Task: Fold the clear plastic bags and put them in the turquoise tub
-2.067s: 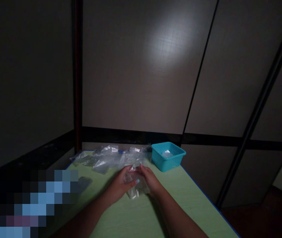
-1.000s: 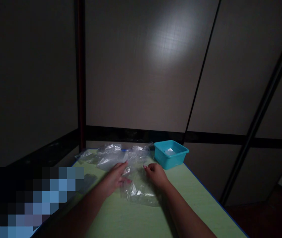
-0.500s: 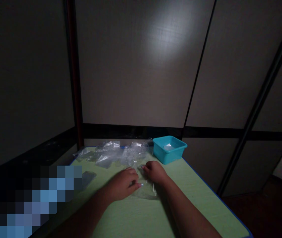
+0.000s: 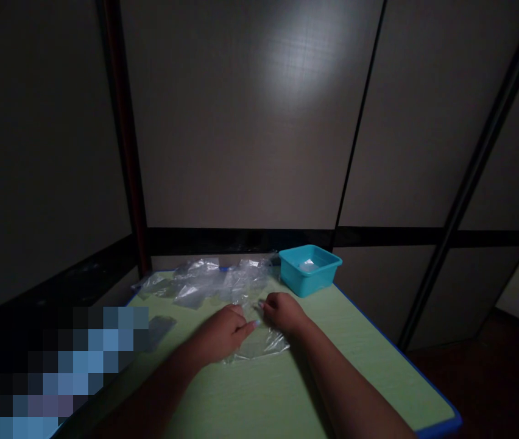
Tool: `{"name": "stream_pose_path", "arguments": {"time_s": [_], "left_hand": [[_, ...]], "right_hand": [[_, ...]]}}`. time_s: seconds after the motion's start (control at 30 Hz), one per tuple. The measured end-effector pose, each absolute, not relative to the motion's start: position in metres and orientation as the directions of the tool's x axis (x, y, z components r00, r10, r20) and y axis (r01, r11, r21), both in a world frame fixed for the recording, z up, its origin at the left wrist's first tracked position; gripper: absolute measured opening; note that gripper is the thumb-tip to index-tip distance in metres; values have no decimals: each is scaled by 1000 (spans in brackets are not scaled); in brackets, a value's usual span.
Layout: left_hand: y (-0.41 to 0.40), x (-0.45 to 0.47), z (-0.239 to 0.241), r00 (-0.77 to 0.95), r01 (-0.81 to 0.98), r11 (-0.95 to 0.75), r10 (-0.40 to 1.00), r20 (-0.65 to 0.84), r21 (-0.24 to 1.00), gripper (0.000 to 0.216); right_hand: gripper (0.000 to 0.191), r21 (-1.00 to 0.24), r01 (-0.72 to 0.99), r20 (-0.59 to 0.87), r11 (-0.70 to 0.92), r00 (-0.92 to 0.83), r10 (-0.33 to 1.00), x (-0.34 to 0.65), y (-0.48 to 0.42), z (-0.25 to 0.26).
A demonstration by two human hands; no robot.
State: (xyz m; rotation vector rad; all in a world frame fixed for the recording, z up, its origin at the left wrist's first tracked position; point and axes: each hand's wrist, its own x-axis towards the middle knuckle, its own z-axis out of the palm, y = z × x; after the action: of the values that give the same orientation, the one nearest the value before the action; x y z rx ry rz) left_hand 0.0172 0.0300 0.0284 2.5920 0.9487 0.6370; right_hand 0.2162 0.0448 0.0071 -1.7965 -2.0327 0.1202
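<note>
A clear plastic bag (image 4: 259, 349) lies on the green table beneath and between my two hands. My left hand (image 4: 223, 334) is closed at the bag's left side, fingers curled and thumb stretched toward the right. With thumb and fingers pinched together, my right hand (image 4: 283, 312) grips the bag's upper right part. The exact spots where the fingers meet the film are hard to make out in the dim light. Just beyond both hands, more clear plastic bags (image 4: 195, 285) lie in a loose, shiny spread.
A turquoise plastic basket (image 4: 309, 279) with something pale inside stands at the table's far right corner. One flat clear bag (image 4: 161, 332) lies left of my left hand. The green table (image 4: 241, 402) has a blue edge, and panelled doors (image 4: 241, 152) rise behind it.
My left hand's thumb has moved up and slightly left, nearer the other fingers' level. The bag's near edge has shifted and creased. The view has tilted slightly.
</note>
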Motion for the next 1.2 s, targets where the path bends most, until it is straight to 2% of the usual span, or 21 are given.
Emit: {"name": "stream_pose_path", "arguments": {"time_s": [0.07,0.13,0.23,0.33,0.43,0.6,0.77,0.9,1.03,1.2], "left_hand": [[28,18,26,694,494,-727,660,287,476,48],[26,20,24,693,464,-657,687,218,594,48],[26,23,23,685,383,-449,725,78,807,46],[26,24,23,682,342,-224,727,-77,913,42],[25,23,24,706,382,-123,678,-204,916,46],[18,23,27,754,448,-92,574,-320,889,52],[13,25,31,703,474,-32,616,-356,880,47],[14,27,32,638,435,131,653,-408,891,49],[17,28,30,681,395,319,528,-508,861,53],[21,27,25,712,354,431,451,-538,830,53]], "right_hand": [[33,-341,925,247,166,-82,965,216,44,8],[34,-350,922,238,168,-86,967,216,43,9],[35,-365,918,222,158,-79,972,215,42,11],[33,-370,915,218,158,-79,973,214,41,12],[32,-368,915,218,168,-91,972,215,41,13],[34,-374,911,217,174,-96,971,215,40,13],[34,-365,914,216,177,-101,971,215,39,14],[34,-353,917,221,186,-112,969,214,39,15],[33,-357,917,210,177,-106,972,214,39,16],[35,-359,918,204,168,-98,974,214,37,17]]}}
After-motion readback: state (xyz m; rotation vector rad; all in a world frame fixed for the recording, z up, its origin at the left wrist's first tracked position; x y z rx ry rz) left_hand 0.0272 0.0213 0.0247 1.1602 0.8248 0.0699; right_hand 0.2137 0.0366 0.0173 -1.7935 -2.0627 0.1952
